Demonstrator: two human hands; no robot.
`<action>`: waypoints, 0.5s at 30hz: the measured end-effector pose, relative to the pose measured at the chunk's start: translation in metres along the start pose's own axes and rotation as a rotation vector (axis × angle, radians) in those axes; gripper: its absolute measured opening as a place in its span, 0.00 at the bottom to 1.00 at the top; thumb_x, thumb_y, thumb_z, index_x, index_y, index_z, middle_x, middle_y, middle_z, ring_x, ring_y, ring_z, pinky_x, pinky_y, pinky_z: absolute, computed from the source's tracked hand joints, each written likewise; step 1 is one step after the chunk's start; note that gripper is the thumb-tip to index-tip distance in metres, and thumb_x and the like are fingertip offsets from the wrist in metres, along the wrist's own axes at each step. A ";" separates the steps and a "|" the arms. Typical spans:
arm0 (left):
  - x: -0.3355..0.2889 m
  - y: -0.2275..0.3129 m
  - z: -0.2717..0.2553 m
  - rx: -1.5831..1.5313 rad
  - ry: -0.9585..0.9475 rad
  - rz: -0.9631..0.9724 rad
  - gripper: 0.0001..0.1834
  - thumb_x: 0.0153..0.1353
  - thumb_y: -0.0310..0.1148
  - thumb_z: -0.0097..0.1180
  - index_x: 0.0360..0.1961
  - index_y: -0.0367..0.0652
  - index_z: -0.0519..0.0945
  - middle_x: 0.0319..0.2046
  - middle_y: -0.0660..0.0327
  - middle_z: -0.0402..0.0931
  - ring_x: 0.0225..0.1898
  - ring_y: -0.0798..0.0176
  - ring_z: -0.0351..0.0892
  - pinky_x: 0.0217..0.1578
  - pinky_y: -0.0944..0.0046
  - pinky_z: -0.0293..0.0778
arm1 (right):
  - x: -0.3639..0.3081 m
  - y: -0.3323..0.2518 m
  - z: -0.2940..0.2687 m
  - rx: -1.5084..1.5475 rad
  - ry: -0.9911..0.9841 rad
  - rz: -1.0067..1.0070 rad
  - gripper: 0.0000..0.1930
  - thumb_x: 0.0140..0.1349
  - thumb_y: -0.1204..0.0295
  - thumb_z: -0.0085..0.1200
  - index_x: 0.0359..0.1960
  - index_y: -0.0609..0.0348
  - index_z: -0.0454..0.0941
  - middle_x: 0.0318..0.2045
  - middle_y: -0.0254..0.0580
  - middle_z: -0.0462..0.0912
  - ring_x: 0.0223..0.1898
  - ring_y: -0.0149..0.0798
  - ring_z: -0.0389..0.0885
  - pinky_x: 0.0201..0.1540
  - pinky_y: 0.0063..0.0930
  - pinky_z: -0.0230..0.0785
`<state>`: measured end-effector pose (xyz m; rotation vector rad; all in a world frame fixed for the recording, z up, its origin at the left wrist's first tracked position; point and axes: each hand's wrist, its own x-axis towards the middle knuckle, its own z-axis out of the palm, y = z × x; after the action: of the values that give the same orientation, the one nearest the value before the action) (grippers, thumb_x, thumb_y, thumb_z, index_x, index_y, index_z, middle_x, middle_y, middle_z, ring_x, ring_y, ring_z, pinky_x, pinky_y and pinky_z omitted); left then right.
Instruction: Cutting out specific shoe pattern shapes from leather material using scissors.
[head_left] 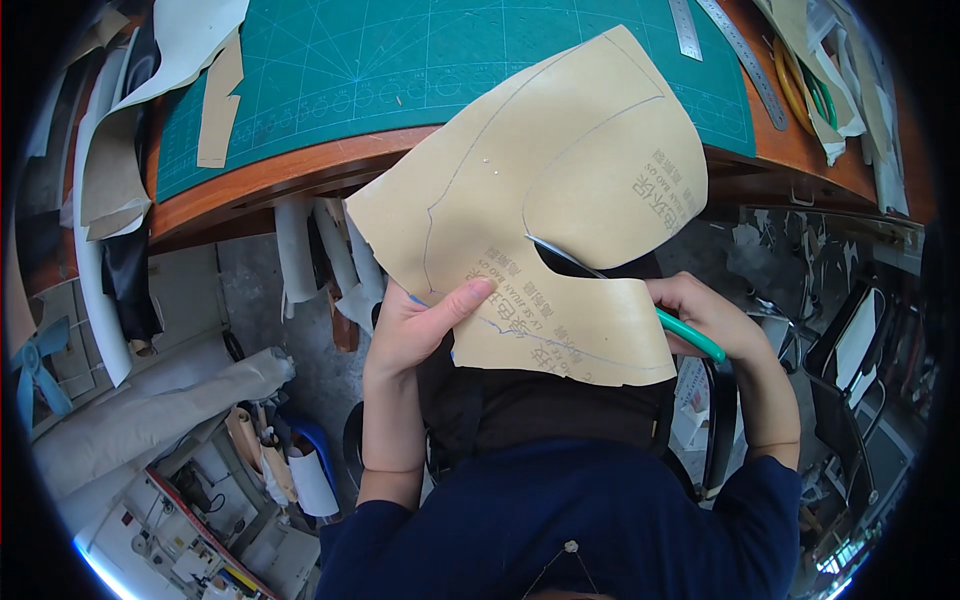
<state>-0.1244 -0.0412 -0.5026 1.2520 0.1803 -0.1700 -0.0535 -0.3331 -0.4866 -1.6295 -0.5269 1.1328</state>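
Note:
Over my lap I have a large tan board sheet (580, 130) with curved pen outlines and printed marks on its face. My left hand (415, 330) pinches its lower left edge, the thumb on top and the fingers hidden beneath. Green-handled scissors (692, 335) are gripped in my right hand (705, 315), whose fingers are partly covered by a flap of the sheet. The blades lie in a wide cut from the right, with the tip at the pen line near the sheet's middle.
A green cutting mat (320, 70) lies on the wooden table (290, 150), its edge just beyond the sheet. On it are a small tan pattern piece (218, 110) and a metal ruler (686, 28). Rolled material (170, 410) stands at left; a black chair (850, 370) at right.

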 end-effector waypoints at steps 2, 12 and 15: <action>0.001 -0.002 0.000 -0.008 -0.008 0.003 0.21 0.58 0.23 0.58 0.53 0.34 0.70 0.45 0.57 0.76 0.45 0.66 0.75 0.46 0.66 0.72 | 0.000 0.000 0.003 0.009 0.010 0.013 0.09 0.56 0.74 0.58 0.36 0.67 0.75 0.25 0.38 0.80 0.25 0.26 0.73 0.31 0.24 0.68; 0.000 -0.030 0.026 -0.227 0.073 0.095 0.20 0.60 0.22 0.55 0.54 0.36 0.70 0.48 0.59 0.75 0.49 0.67 0.74 0.49 0.67 0.70 | -0.001 0.010 0.037 0.384 0.164 0.168 0.07 0.61 0.71 0.51 0.31 0.62 0.77 0.17 0.25 0.72 0.16 0.15 0.67 0.16 0.11 0.54; 0.000 -0.034 0.030 -0.245 0.083 0.100 0.19 0.61 0.22 0.54 0.55 0.37 0.70 0.48 0.60 0.75 0.49 0.67 0.74 0.50 0.67 0.70 | -0.001 0.010 0.036 0.272 0.129 0.183 0.07 0.60 0.71 0.50 0.30 0.63 0.76 0.15 0.26 0.70 0.13 0.16 0.64 0.14 0.12 0.50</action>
<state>-0.1305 -0.0801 -0.5248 1.0221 0.2032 -0.0085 -0.0871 -0.3198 -0.4955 -1.5215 -0.1344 1.1672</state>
